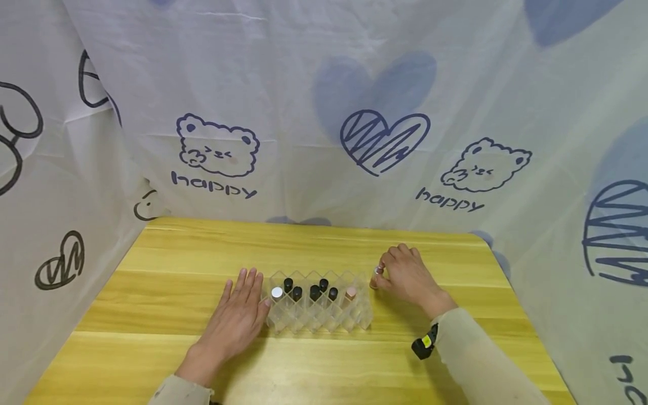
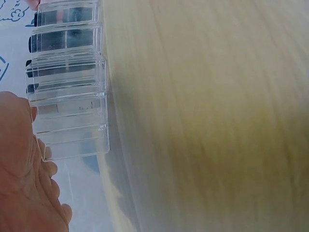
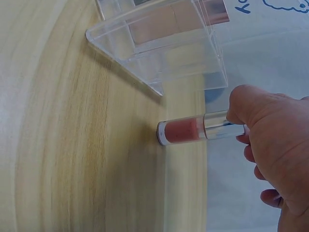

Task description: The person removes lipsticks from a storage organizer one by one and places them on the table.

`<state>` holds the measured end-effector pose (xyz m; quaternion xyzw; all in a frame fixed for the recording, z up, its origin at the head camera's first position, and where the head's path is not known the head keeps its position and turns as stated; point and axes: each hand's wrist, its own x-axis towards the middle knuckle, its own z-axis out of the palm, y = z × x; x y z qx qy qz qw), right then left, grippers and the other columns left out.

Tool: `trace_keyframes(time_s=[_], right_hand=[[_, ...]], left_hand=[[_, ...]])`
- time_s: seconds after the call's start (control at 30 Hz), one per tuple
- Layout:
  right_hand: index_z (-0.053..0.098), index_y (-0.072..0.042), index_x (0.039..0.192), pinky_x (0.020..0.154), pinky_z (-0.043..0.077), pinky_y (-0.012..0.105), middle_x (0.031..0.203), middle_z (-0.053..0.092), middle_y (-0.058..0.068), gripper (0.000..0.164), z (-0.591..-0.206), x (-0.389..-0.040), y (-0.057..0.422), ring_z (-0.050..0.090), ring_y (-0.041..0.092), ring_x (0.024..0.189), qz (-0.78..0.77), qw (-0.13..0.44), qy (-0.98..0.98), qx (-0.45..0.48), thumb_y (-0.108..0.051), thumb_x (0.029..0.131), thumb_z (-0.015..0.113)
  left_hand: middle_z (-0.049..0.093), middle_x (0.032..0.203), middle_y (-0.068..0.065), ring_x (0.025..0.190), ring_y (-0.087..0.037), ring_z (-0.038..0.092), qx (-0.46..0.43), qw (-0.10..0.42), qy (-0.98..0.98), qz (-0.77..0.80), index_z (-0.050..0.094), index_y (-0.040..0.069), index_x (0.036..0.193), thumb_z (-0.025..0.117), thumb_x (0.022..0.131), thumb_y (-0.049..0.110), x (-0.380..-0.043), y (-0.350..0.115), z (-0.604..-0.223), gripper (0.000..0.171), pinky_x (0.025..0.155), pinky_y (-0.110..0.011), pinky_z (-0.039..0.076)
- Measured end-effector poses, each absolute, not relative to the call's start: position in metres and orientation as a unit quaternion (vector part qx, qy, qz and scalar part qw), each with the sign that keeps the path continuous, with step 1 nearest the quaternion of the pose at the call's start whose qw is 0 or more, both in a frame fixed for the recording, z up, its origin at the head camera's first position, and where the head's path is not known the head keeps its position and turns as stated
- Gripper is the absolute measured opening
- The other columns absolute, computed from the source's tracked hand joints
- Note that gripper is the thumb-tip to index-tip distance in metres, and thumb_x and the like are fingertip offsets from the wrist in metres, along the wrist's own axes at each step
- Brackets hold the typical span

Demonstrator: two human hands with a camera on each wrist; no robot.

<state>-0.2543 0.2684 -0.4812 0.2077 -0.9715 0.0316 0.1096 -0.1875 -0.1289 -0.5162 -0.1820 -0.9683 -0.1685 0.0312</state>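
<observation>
A clear acrylic lipstick organizer (image 1: 318, 322) with diamond-shaped compartments sits on the wooden table. Several black-capped tubes (image 1: 315, 292), one with a white top (image 1: 277, 293) and one with a pinkish cap (image 1: 350, 293) stand in its compartments. My left hand (image 1: 234, 320) lies with straight fingers at the organizer's left end, the thumb against it. Just beyond the right end, my right hand (image 1: 407, 277) pinches the shiny silver cap of a lip gloss tube (image 3: 182, 130) with reddish-pink contents. That tube is upright, its base at or just above the table; I cannot tell which.
The yellow wood-grain table (image 1: 329, 371) reaches back to a white cloth (image 1: 298, 112) printed with bears and hearts. More of this cloth hangs at the left and right sides. A black band (image 1: 425, 342) with a small device is on the right wrist.
</observation>
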Motion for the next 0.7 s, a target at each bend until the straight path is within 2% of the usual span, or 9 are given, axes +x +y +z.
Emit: trace_keyframes(time_s=[0.7], right_hand=[[0.071,-0.011,0.095,0.083,0.044,0.044,0.1,0.066,0.004,0.019,-0.4792,-0.2552,0.2685,0.054,0.028,0.097,0.032,0.104,-0.973,0.203,-0.029,0.091,0.074]], left_hand=[[0.022,0.173,-0.024,0.163,-0.041,0.013,-0.181,0.021,-0.968,-0.174,0.024,-0.004,0.165,0.032,0.116,0.041,-0.1878,-0.1288,-0.5159,0.066,0.132,-0.063,0.01]])
